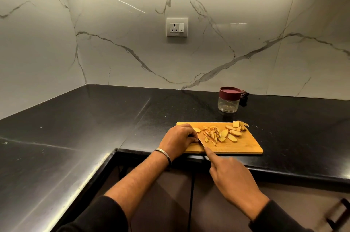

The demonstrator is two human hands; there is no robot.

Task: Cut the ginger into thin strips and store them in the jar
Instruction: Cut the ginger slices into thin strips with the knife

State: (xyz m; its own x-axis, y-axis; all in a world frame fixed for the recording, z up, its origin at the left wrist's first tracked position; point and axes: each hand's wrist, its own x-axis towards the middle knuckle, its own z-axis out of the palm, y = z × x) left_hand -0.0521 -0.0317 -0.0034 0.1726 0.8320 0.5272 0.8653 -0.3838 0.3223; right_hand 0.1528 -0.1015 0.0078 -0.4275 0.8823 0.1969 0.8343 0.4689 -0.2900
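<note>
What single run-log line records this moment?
left hand: steadies ginger | right hand: knife | ginger slices: uncut | jar: lidded

left hand (180,138) curled knuckles-up, right hand (230,175) forefinger extended, other fingers curled

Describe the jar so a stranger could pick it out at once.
Start at the white wall socket on the marble backsplash, then drop down and right to the black counter. Behind the wooden board stands the jar: small, clear and seemingly empty. Its maroon lid sets it apart from the dark object tucked behind it.
</note>
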